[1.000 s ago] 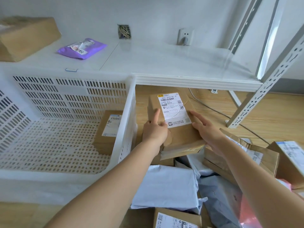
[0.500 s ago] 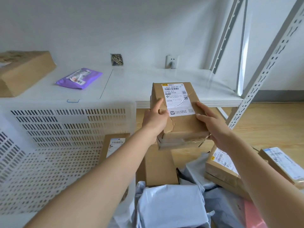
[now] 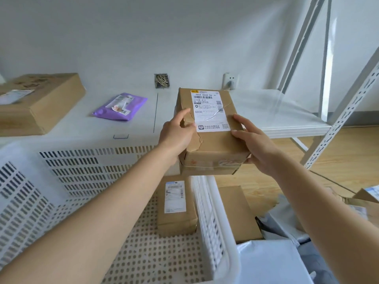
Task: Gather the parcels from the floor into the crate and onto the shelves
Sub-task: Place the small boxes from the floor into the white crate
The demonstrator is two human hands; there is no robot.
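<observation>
In the middle of the frame, two hands hold a brown box [image 3: 211,136] up in the air. The left hand [image 3: 176,136] grips the box's left side, with the thumb lying on top near the white label [image 3: 211,111]. The right hand [image 3: 252,140] grips the right side, with the fingers curled over the top edge. The box is dented and torn near the left thumb. It hangs in front of the white shelf [image 3: 287,113], above the edge of the crate, and touches neither.

The white crate [image 3: 213,222] fills the lower left of the frame. It has holes in its walls and floor. One small brown box with a label [image 3: 176,206] lies inside it, just beside the right wall, right under the held box.

On the shelf, in the upper left of the frame, sits a big flat cardboard box [image 3: 41,103]. Near it, toward the middle, lies a purple bag [image 3: 121,107]. The shelf to the right of the held box is bare.

On the wood floor at the lower right, just outside the crate, lies another brown box [image 3: 238,214]. Grey-white soft bags [image 3: 270,261] are piled next to it. The white metal post [image 3: 338,119] of the shelf stands at the right.
</observation>
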